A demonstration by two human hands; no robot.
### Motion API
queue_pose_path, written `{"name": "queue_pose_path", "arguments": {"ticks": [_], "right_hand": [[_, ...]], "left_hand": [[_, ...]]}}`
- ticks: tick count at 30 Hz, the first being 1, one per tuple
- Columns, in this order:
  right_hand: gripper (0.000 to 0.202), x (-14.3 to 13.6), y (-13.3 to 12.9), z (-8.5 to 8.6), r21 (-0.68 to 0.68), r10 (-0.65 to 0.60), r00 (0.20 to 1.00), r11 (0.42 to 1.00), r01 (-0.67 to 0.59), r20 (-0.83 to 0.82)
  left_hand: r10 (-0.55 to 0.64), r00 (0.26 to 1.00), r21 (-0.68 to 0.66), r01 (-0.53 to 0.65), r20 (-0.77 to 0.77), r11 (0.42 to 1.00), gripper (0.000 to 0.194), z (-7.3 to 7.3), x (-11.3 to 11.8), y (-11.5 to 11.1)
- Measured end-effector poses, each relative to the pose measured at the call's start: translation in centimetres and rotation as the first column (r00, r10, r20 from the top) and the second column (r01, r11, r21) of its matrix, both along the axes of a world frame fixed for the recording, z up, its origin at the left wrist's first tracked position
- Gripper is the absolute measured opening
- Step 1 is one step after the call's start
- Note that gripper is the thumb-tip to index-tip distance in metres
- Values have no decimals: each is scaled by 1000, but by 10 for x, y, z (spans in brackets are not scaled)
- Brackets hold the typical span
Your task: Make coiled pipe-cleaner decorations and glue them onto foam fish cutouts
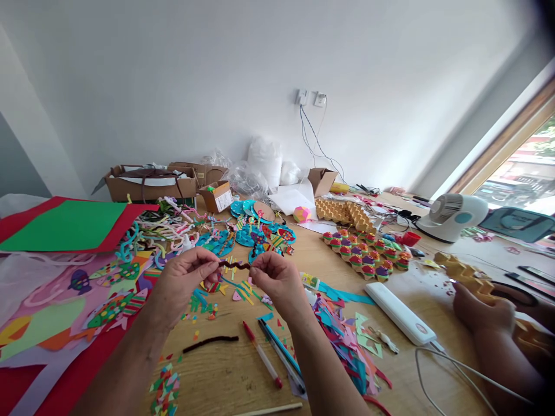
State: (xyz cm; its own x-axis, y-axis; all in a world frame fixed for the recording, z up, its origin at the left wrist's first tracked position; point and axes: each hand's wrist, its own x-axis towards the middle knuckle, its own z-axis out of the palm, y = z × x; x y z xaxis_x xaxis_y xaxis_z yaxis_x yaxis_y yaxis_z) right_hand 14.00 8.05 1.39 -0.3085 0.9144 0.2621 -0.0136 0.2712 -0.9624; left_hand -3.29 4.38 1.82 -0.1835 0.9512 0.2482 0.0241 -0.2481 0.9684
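Note:
A wavy dark brown pipe cleaner (234, 265) stretches between my two hands above the table. My left hand (191, 277) pinches its left end, and my right hand (274, 280) pinches the right end. On the wood below lies another brown pipe cleaner (210, 344), almost straight. To its right are a red pen (262, 353) and a blue pen (281, 346). Behind my hands sit blue round pieces (255, 254) decorated with paper fish. Small paper scraps (165, 387) are scattered near the front.
Red and green sheets (65, 225) and a pile of pipe cleaners (160, 225) occupy the left. Painted egg cartons (364, 254), a white power bank (401, 315) with a cable, and a fan (451, 216) stand right. Another person's hand (483, 309) holds a carton piece and scissors at far right.

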Motion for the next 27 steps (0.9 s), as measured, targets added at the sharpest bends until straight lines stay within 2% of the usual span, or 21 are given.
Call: {"name": "queue_pose_path", "arguments": {"ticks": [6,13,20,27], "right_hand": [[9,-1,2,-3,2,8,1000,1000,-8,0],[10,-1,6,-6,-24,-3,1000,1000,3,-16],[9,5,4,-4,-39,28,1000,999,-29,-11],[11,17,1,-11,-88,14,1000,996,-16,-19]], "left_hand": [[-58,996,8,58,71,998,9,-6,-3,5],[22,994,2,-22,111,1000,10,-14,1,9],[5,998,-8,-5,66,1000,11,-10,6,6],[-59,986,-72,71,156,995,17,-11,10,6]]}}
